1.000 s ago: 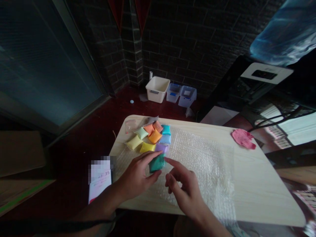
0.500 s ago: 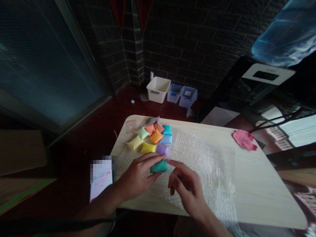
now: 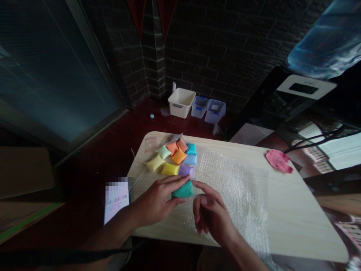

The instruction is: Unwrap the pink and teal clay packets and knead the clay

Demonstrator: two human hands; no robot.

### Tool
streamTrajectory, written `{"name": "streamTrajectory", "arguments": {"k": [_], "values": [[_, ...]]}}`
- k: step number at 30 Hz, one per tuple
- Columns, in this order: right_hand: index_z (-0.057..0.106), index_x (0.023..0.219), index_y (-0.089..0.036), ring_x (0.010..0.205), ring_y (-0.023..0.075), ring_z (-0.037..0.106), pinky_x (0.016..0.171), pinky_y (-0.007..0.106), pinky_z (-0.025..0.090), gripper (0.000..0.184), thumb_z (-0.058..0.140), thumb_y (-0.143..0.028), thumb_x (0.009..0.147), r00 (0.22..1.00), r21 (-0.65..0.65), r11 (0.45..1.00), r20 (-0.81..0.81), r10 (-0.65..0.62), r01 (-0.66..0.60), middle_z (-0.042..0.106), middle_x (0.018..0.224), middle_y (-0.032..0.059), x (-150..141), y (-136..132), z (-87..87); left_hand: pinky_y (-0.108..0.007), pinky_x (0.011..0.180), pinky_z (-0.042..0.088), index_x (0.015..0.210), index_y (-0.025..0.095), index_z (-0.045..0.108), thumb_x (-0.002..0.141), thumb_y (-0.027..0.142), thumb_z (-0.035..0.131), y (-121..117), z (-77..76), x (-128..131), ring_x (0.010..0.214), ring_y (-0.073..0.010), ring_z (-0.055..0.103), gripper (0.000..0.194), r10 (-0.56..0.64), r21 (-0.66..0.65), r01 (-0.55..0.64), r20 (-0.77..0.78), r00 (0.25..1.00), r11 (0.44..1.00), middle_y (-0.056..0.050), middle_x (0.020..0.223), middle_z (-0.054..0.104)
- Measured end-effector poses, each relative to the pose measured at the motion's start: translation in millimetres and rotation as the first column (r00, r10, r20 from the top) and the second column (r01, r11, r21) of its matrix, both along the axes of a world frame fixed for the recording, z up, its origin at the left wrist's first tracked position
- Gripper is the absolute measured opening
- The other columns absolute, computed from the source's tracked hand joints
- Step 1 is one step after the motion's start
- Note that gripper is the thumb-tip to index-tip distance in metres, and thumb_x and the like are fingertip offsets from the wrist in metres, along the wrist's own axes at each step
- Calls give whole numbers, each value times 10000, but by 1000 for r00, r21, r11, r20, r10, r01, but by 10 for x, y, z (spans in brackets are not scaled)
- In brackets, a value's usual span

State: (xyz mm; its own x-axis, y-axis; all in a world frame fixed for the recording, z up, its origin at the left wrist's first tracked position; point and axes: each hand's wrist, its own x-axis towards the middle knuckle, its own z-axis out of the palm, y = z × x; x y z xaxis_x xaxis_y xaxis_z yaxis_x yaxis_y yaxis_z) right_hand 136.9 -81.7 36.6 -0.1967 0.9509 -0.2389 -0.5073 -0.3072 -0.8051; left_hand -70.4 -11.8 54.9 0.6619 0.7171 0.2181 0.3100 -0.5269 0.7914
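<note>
My left hand (image 3: 158,201) is closed around a green block of clay (image 3: 183,189), with the fingers along its far side and the thumb on the near side. My right hand (image 3: 211,209) is just to the right of it, index finger stretched to the block's right end and the other fingers loosely curled around nothing. Beyond the hands sit several small clay packets, among them a purple packet (image 3: 186,171), a yellow packet (image 3: 170,169) and an orange packet (image 3: 178,156). Bubble wrap (image 3: 231,184) lies beneath my hands and to the right.
On the wooden table (image 3: 299,210), a flattened pink piece (image 3: 278,160) lies at the far right and a small clear bag (image 3: 151,144) at the far left corner. A phone (image 3: 117,201) stands by the left edge. A white basket (image 3: 182,103) and clear bins (image 3: 214,111) are on the floor.
The green clay has tilted and shows more of its upper face. My right hand has shifted slightly, its index finger still at the clay's right end. My left hand keeps its hold.
</note>
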Motion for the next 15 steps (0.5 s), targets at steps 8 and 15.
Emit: {"name": "streamTrajectory", "arguments": {"k": [8,15], "values": [[689,1262,-212,310,60,433,325,153,383,413,694,-394,891,999,51,998,-26,-39,40,644,586,-39,-34,-8,-31,-477,1181,440,1505,216,523,938,241,693,-2,-18,-8,1386,-284,556,593,-21,-139,25,33,999,990,-133,1501,592],[717,1285,-184,371,70,516,381,147,437,393,699,-353,931,989,90,991,94,-112,104,639,564,-25,-44,-8,21,-449,1178,436,1526,230,472,983,200,592,-17,-79,31,1392,-260,521,557,30,4,-30,-7,1000,1000,-125,1499,551]]}}
